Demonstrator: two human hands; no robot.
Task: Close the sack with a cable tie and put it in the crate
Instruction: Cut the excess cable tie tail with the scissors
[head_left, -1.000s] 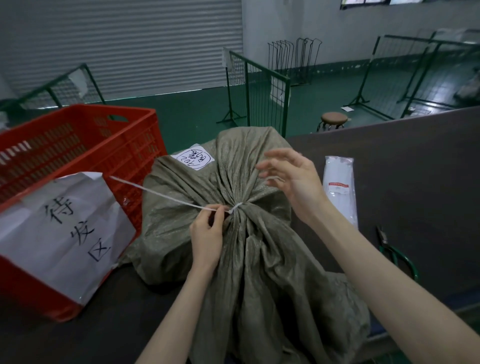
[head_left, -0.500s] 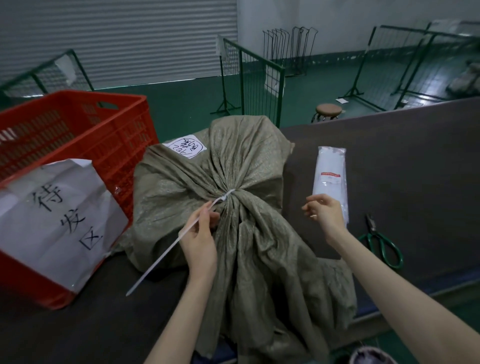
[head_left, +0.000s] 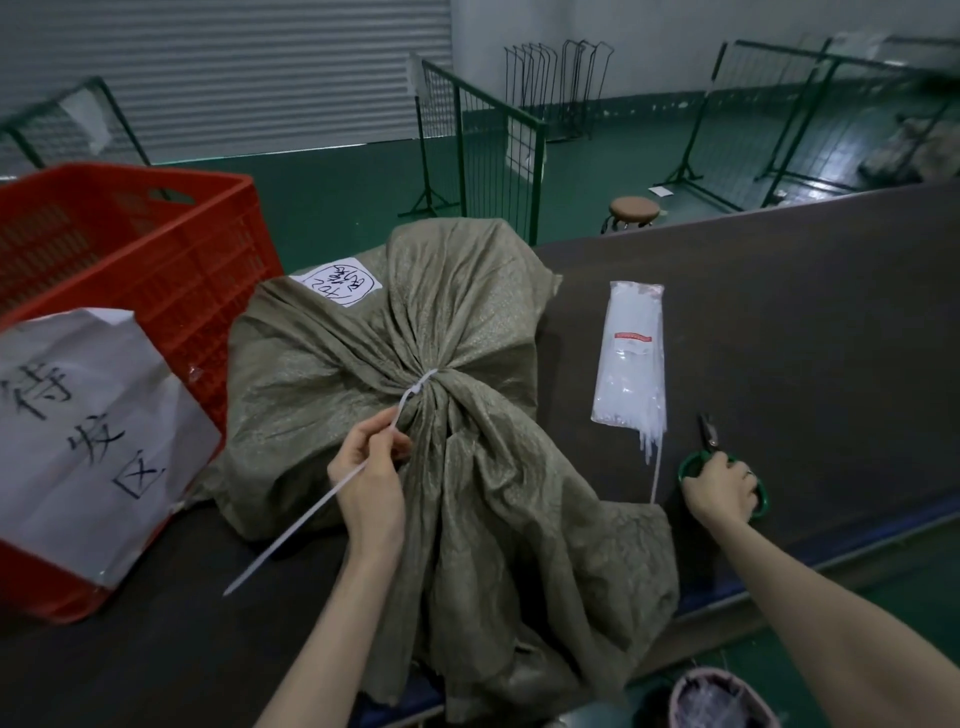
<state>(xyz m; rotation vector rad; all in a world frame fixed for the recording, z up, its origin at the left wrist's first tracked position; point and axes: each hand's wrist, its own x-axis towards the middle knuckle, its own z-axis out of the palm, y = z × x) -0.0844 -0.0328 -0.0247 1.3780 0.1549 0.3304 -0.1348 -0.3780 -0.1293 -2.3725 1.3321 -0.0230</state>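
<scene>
An olive woven sack lies on the dark table, its neck gathered and cinched by a white cable tie. The tie's long tail runs down and to the left. My left hand pinches that tail just below the cinch. My right hand rests on the green-handled scissors at the right of the table, fingers curled over the handles. The red plastic crate stands to the left of the sack, with a white paper sign taped on its front.
A clear bag of spare cable ties lies between the sack and the scissors. The table's front edge runs just below my right hand. A small bin sits below the edge. Green wire fences and a stool stand on the floor beyond.
My right hand has left the sack's neck and moved right and down onto the scissors. The tie's tail has swung from up-left to down-left in my left hand.
</scene>
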